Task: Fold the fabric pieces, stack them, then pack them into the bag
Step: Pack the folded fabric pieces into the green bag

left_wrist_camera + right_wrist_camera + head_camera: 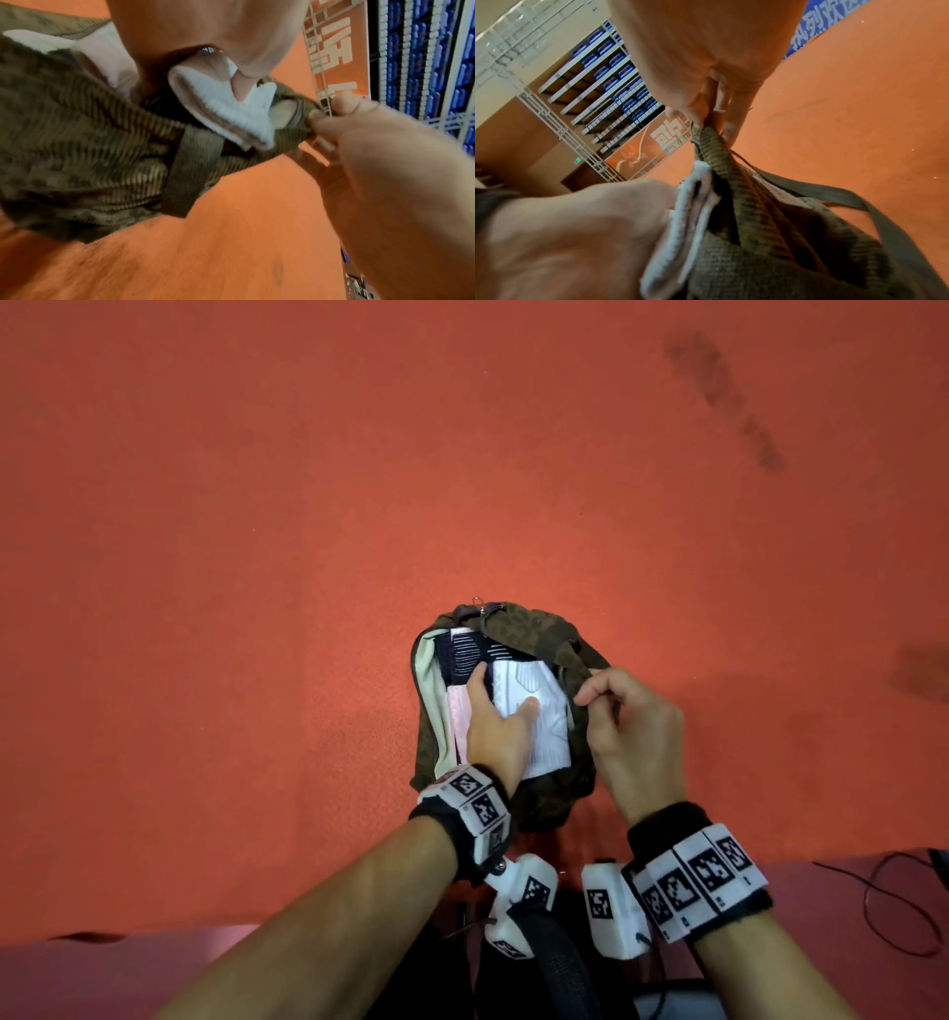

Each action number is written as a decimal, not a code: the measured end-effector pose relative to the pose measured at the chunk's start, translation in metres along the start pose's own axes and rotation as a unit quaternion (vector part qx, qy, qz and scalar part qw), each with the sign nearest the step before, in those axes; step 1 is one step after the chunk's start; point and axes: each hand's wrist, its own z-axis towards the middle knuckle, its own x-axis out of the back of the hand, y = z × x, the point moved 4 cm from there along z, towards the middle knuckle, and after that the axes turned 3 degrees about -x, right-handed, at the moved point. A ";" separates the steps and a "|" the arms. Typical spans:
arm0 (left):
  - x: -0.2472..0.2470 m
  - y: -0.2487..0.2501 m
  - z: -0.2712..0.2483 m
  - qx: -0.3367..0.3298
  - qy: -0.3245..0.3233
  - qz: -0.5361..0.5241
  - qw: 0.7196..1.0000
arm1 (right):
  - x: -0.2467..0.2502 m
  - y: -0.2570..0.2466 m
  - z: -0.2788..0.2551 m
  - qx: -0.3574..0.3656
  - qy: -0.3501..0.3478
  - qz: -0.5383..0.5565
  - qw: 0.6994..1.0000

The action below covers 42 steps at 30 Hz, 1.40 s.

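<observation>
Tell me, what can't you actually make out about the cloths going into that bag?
- How many fabric pieces there are: head view, left hand covers the stack.
- How deep the bag is: head view, fabric fills its mouth.
- Left hand's fingertips: left wrist view, buried under fabric.
- Right hand grip: right wrist view, blurred.

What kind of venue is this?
Likely an indoor sports hall or arena: orange court-like floor, tiers of blue seats and a printed barrier banner behind the hands packing the bag.

I see a sports hall: orange floor (257, 505), tiered blue seats (618, 71), a white railing (564, 130) with banners (334, 50).
</observation>
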 end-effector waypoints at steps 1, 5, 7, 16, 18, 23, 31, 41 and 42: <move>-0.004 0.000 0.000 0.000 0.010 0.006 1.000 | 0.002 -0.003 -0.002 -0.001 0.006 0.013 1.000; -0.012 0.001 0.005 0.063 0.002 0.016 0.998 | 0.005 0.001 0.000 -0.018 0.005 0.013 1.000; -0.011 -0.001 0.010 0.073 -0.009 0.016 0.997 | 0.008 0.006 0.003 -0.023 -0.008 0.011 1.000; -0.014 0.002 0.011 0.074 0.019 0.039 0.996 | 0.012 -0.004 0.001 0.012 -0.031 -0.046 0.998; -0.010 0.002 0.013 0.070 0.003 0.031 0.997 | -0.002 0.010 0.008 0.037 -0.083 -0.159 0.983; 0.002 -0.004 0.019 0.083 -0.023 -0.017 0.996 | -0.042 0.022 0.022 0.052 -0.230 -0.212 0.948; 0.025 -0.001 0.031 0.083 -0.072 -0.044 0.993 | -0.070 0.018 0.060 -0.012 -0.371 -0.225 0.901; 0.041 0.017 0.032 -0.256 -0.032 0.366 0.894 | -0.077 0.029 0.078 -0.063 -0.423 -0.304 0.851; 0.044 0.015 0.032 -0.294 -0.060 0.385 0.873 | -0.078 0.028 0.079 -0.068 -0.423 -0.306 0.850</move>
